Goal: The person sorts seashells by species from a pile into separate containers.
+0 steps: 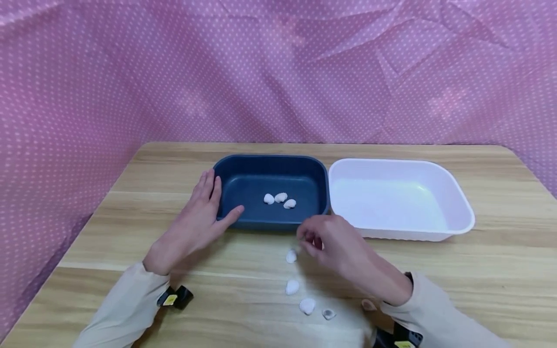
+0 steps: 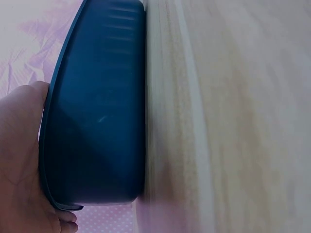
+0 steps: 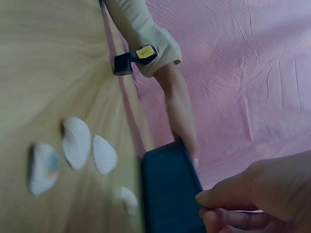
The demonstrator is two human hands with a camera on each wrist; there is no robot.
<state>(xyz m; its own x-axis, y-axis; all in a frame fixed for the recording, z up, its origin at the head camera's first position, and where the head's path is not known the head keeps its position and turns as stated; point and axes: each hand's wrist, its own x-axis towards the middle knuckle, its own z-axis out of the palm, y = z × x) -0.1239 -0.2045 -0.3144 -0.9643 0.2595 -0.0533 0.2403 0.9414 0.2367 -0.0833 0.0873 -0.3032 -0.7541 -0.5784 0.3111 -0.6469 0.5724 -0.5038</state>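
My left hand [image 1: 197,220] rests at the left end of a dark blue tray [image 1: 270,225], fingers straight along its side and thumb over the front rim. Three white seashells [image 1: 280,197] lie on the tray's floor. Close to the tray's front right corner is my right hand [image 1: 337,244], fingers bent and thumb drawn toward the index finger. In the right wrist view its fingertips [image 3: 204,198] overlap the tray rim; I cannot tell whether anything is pinched there. Just below this hand sits a white seashell [image 1: 291,256], with another seashell [image 1: 292,287] nearer me.
A white tray [image 1: 461,227] stands right beside the blue one. Nearer the front of the wooden table [image 1: 243,314] lie a white shell [image 1: 307,306], a shell with a dark patch [image 1: 329,314] and a brownish shell [image 1: 368,305] by my right wrist. Pink dotted cloth [image 1: 278,72] hangs behind.
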